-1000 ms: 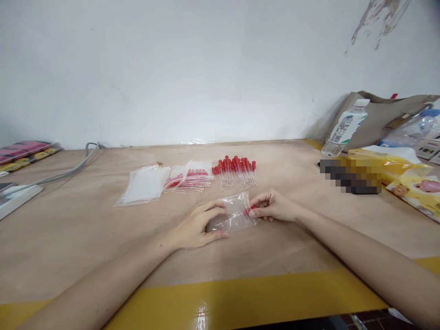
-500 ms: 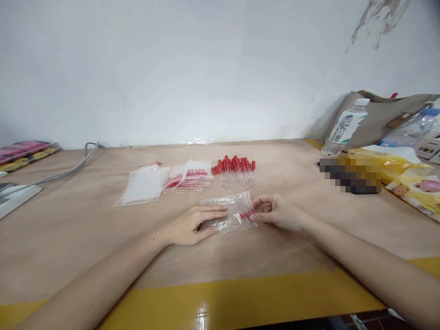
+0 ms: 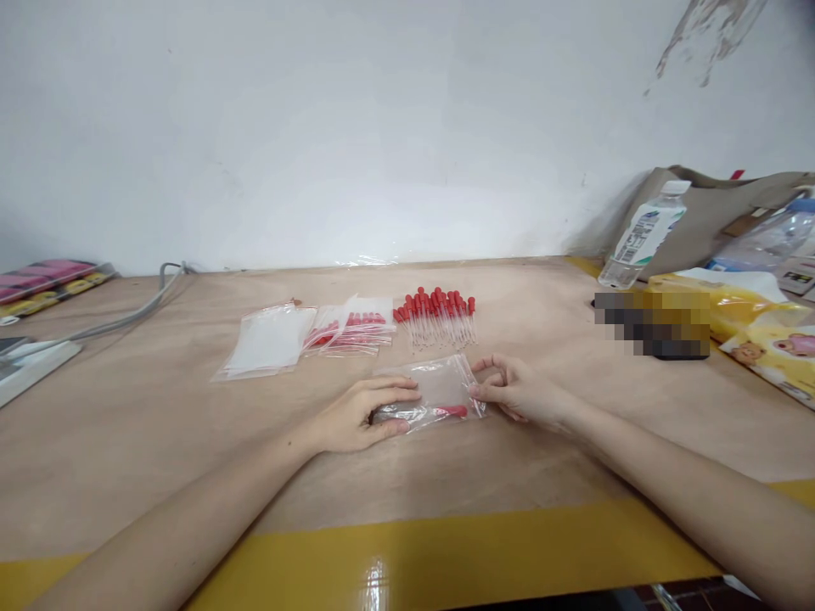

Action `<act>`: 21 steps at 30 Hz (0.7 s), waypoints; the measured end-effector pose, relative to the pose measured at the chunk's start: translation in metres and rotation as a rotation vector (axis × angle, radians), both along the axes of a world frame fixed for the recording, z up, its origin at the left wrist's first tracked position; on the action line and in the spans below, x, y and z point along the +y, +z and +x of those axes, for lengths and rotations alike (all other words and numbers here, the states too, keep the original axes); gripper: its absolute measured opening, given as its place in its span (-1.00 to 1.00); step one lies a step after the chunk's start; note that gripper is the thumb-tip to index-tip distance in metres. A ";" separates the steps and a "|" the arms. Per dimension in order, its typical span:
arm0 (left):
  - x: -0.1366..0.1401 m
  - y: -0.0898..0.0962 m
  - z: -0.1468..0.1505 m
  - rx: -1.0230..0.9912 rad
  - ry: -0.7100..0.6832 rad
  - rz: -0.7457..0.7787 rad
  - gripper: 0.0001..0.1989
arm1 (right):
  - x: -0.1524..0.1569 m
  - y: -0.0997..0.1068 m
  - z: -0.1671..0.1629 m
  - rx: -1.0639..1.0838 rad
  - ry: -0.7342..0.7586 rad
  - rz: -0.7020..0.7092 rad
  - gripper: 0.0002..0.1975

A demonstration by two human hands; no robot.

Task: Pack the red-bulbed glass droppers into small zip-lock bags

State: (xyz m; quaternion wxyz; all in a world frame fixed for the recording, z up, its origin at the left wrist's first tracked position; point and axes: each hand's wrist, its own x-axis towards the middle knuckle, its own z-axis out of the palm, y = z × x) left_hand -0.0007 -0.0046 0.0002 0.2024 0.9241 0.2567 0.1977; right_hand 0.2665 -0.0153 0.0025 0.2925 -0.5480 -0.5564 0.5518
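Note:
A clear zip bag (image 3: 439, 386) lies flat on the table in front of me. A dropper with a red bulb (image 3: 453, 411) is inside it along the near edge, bulb to the right. My left hand (image 3: 362, 416) rests on the bag's left end, fingers stretched out. With thumb and fingertips, my right hand (image 3: 513, 390) pinches the bag's right edge, where the mouth is. Behind the bag, several loose droppers (image 3: 439, 314) with red bulbs and clear stems lie in rows. Left of them are filled bags (image 3: 350, 329) with red bulbs showing, beside a stack of flat bags (image 3: 264, 341).
At the right stand a tilted plastic bottle (image 3: 644, 238), a grey-beige bag (image 3: 706, 208) and a yellow packet (image 3: 773, 352). A grey cable (image 3: 137, 314) and a pink-and-yellow pack (image 3: 54, 284) are at the left. Yellow tape (image 3: 413, 560) covers the table's front edge.
The red-bulbed dropper has moved fully into the bag and down to its near side. My right hand has let go of it and now pinches the bag's edge.

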 end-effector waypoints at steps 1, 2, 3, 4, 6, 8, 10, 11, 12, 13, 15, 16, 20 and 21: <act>0.000 0.000 0.000 0.000 -0.008 -0.006 -0.62 | 0.001 -0.001 0.001 -0.059 -0.013 0.034 -0.61; 0.001 -0.001 0.000 0.002 -0.020 -0.012 -0.64 | 0.003 -0.003 0.003 -0.117 -0.014 0.067 -0.60; 0.001 -0.001 0.000 0.002 -0.031 -0.018 -0.66 | 0.006 -0.004 0.004 -0.169 -0.007 0.099 -0.61; 0.002 -0.001 0.000 0.002 -0.042 -0.022 -0.66 | 0.010 -0.006 0.006 -0.211 0.000 0.135 -0.64; 0.003 -0.001 -0.001 -0.002 -0.056 -0.027 -0.66 | 0.023 -0.009 0.010 -0.272 -0.021 0.221 -0.75; 0.004 -0.001 -0.001 0.001 -0.061 -0.033 -0.67 | 0.041 -0.012 0.014 -0.341 -0.115 0.322 -0.83; 0.005 -0.002 -0.001 0.011 -0.057 -0.042 -0.68 | 0.064 -0.012 0.018 -0.455 -0.253 0.399 -0.86; 0.005 -0.002 -0.001 0.017 -0.054 -0.047 -0.68 | 0.077 -0.011 0.020 -0.512 -0.327 0.423 -0.85; 0.005 -0.002 -0.001 0.022 -0.051 -0.051 -0.68 | 0.089 -0.011 0.021 -0.545 -0.387 0.437 -0.83; 0.005 -0.002 -0.001 0.024 -0.049 -0.052 -0.69 | 0.101 -0.010 0.022 -0.558 -0.443 0.436 -0.77; 0.004 -0.002 0.000 0.019 -0.051 -0.047 -0.69 | 0.123 -0.010 0.023 -0.534 -0.511 0.394 -0.65; 0.004 -0.002 0.000 0.015 -0.053 -0.043 -0.69 | 0.131 -0.010 0.022 -0.504 -0.527 0.361 -0.60; 0.003 -0.001 0.001 0.010 -0.053 -0.037 -0.68 | 0.150 -0.009 0.019 -0.386 -0.516 0.245 -0.62; 0.003 -0.001 0.001 0.012 -0.051 -0.038 -0.68 | 0.152 -0.008 0.018 -0.364 -0.506 0.224 -0.68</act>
